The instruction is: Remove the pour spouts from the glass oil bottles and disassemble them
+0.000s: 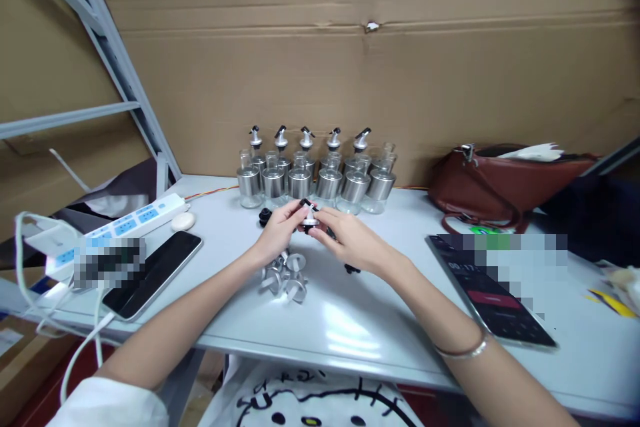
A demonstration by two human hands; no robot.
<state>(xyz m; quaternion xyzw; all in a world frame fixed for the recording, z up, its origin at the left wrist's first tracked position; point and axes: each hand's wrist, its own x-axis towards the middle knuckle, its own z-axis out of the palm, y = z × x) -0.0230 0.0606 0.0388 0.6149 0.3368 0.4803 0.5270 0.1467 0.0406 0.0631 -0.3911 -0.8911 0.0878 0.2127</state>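
Note:
Between my fingertips is a pourer spout [310, 215], silver with a black tip and black base, held above the table. My left hand [281, 230] pinches it from the left, and my right hand [350, 235] grips it from the right. Just below my left hand lies a pile of silver metal spout parts [284, 280]. A black part [265, 216] sits beside the left fingers; another small black piece [352, 269] shows under my right hand. Behind stand glass bottles with steel sleeves [300, 183]. Those in the back row carry fitted pourer spouts [307, 137].
At left are a white power strip [125, 227], a round white object [183, 221], a phone [155, 273] and cables. To the right are a tablet [495, 293] with a timer and a brown leather bag [510, 180]. Cardboard [350, 80] stands behind the table.

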